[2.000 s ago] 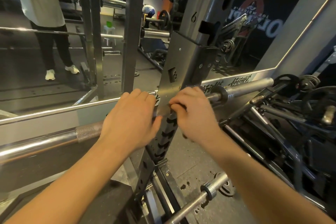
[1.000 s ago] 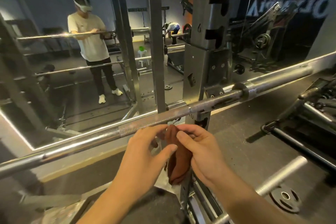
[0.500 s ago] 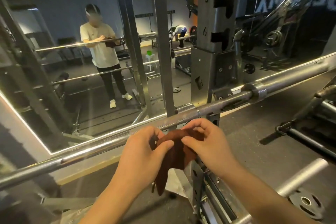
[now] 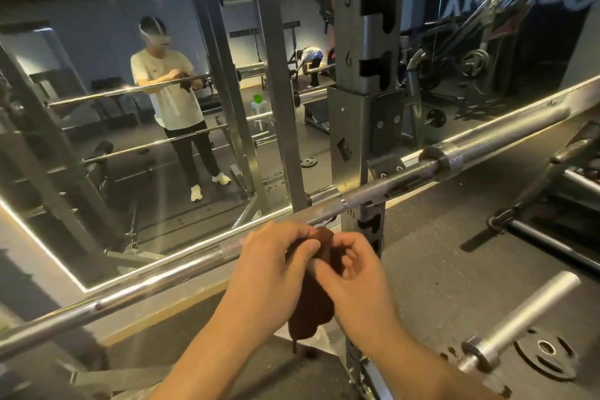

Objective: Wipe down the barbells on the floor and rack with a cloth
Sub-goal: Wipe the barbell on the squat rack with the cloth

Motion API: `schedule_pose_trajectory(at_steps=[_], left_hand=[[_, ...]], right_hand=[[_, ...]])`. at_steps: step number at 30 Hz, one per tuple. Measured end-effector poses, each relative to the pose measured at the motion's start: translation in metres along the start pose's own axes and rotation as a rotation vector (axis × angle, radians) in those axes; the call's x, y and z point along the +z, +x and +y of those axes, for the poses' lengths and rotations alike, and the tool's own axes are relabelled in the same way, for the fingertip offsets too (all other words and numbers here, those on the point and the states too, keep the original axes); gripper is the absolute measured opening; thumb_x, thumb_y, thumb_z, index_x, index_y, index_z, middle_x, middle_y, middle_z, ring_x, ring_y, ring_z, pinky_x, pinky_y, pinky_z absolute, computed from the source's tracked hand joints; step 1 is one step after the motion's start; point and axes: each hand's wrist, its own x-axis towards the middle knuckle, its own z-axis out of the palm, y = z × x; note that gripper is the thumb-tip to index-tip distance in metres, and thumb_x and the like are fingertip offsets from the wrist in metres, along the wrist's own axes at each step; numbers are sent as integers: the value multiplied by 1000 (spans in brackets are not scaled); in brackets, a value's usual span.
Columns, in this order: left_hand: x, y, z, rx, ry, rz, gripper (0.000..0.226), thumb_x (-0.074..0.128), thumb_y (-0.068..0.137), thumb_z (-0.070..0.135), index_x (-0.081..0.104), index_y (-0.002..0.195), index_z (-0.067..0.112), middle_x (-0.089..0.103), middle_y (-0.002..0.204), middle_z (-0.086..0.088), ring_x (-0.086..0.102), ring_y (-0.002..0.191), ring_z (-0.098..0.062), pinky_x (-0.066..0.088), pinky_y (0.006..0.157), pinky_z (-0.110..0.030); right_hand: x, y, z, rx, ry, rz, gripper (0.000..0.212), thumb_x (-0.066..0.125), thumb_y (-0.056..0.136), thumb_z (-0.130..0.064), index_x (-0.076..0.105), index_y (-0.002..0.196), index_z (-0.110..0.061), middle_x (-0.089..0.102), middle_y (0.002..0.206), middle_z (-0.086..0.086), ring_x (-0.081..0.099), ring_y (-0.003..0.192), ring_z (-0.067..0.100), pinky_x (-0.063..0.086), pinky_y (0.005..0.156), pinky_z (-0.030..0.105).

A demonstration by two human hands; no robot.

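Cloth (image 4: 316, 295), dark brown and limp, hangs just below the racked barbell (image 4: 162, 279). The left hand (image 4: 269, 273) and right hand (image 4: 357, 273) are close together, both pinching its top. Soft and light, it should fold into a pad. The barbell looks heavy, rigid and slick beyond the knurling.

One camera sits on the person's head. It looks forward and a bit down, close to the racked barbell (image 4: 162, 278), facing a big wall mirror (image 4: 146, 172).
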Motion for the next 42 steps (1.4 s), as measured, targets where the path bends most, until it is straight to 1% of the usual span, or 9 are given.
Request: schedule_pose_trajectory(at_steps=[4, 6, 9, 12, 16, 21, 29, 37, 42], left_hand=[[-10, 5, -7, 43, 58, 50, 22, 53, 93, 51, 68, 108, 47, 61, 95, 33, 54, 100, 5, 44, 91, -25], [-18, 14, -21, 52, 229, 89, 23, 54, 92, 54, 69, 106, 44, 60, 94, 31, 53, 96, 1, 50, 91, -35], [-24, 31, -38, 9, 491, 50, 40, 53, 90, 64, 71, 112, 35, 64, 104, 19, 52, 100, -7, 51, 95, -41], [-21, 45, -46, -11, 546, -21, 45, 54, 89, 70, 70, 113, 35, 65, 104, 17, 53, 100, -8, 48, 98, -38], [-13, 47, -54, -5, 463, -10, 34, 61, 89, 65, 67, 98, 33, 53, 85, 21, 50, 84, -6, 50, 83, -32], [-11, 44, -61, 34, 477, 28, 34, 60, 88, 65, 65, 97, 33, 52, 85, 20, 50, 83, -8, 51, 78, -31], [-10, 46, -60, 39, 432, 19, 27, 59, 88, 64, 54, 88, 37, 46, 81, 23, 46, 79, -5, 42, 73, -28], [-8, 45, -63, 76, 445, 33, 28, 54, 87, 64, 56, 86, 37, 47, 79, 22, 49, 78, -7, 47, 74, -32], [-6, 46, -63, 92, 449, 39, 26, 53, 86, 65, 51, 86, 40, 41, 77, 24, 47, 76, -8, 46, 72, -31]], right_hand=[[-15, 25, -15, -48, -141, 8, 32, 68, 95, -14, 64, 110, -42, 69, 109, -24, 69, 105, 7, 62, 88, 37], [-30, 47, -25, -239, -416, 35, 42, 68, 95, -11, 63, 109, -50, 59, 113, -40, 59, 113, -5, 55, 95, 29], [-47, 83, -31, -547, -901, -72, 38, 68, 93, -6, 69, 122, -30, 61, 129, -21, 49, 123, 5, 42, 111, 37], [-51, 99, -26, -664, -1096, -196, 31, 70, 90, -14, 71, 120, -22, 65, 126, -8, 48, 118, 15, 43, 105, 45], [-42, 100, -13, -644, -1044, -118, 37, 69, 89, -50, 71, 116, -24, 64, 121, -12, 46, 117, 11, 40, 104, 37], [-48, 108, -16, -768, -1018, -110, 15, 69, 94, -21, 77, 105, -15, 70, 109, -4, 54, 105, 15, 50, 94, 38], [-49, 119, -25, -830, -1053, -220, 6, 76, 88, -11, 76, 94, -9, 69, 97, 0, 56, 96, 18, 50, 87, 36], [-49, 118, -32, -695, -1052, -273, 7, 73, 91, -20, 74, 98, -17, 66, 97, -8, 52, 99, 10, 48, 92, 32], [-25, 121, -32, -712, -964, -307, 3, 74, 91, -12, 72, 90, -14, 64, 90, -7, 53, 94, 11, 45, 86, 29]])
